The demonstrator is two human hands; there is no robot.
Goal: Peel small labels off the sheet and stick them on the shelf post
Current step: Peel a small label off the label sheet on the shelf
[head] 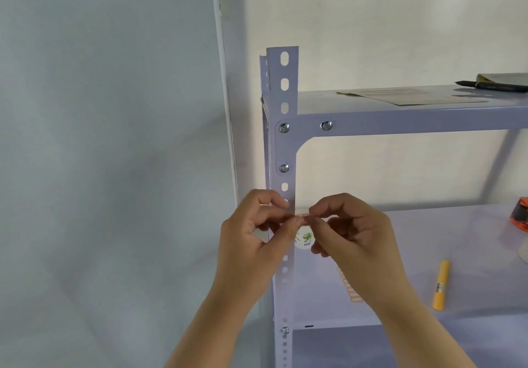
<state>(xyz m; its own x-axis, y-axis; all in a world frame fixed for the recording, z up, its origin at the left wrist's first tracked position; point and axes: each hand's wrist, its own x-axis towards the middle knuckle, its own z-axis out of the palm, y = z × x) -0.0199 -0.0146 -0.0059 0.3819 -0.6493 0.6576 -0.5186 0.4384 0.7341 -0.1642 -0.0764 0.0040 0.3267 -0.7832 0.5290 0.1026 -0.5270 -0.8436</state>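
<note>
The pale lilac shelf post (283, 150) stands upright with a row of slotted holes and screws. My left hand (254, 242) and my right hand (354, 239) meet in front of it, fingertips pinched together on a small pinkish label (303, 215). A round white sticker with a green picture (305, 239) shows just below the fingertips; whether it is on the post or held, I cannot tell. A strip of pinkish labels (350, 286) lies on the middle shelf, mostly hidden behind my right forearm.
A yellow marker (441, 284) lies on the middle shelf (457, 239), and an orange and black object (520, 213) sits at the right edge. On the top shelf (400, 116) are a paper sheet (411, 96), a black pen (491, 85) and a notepad. White wall at left.
</note>
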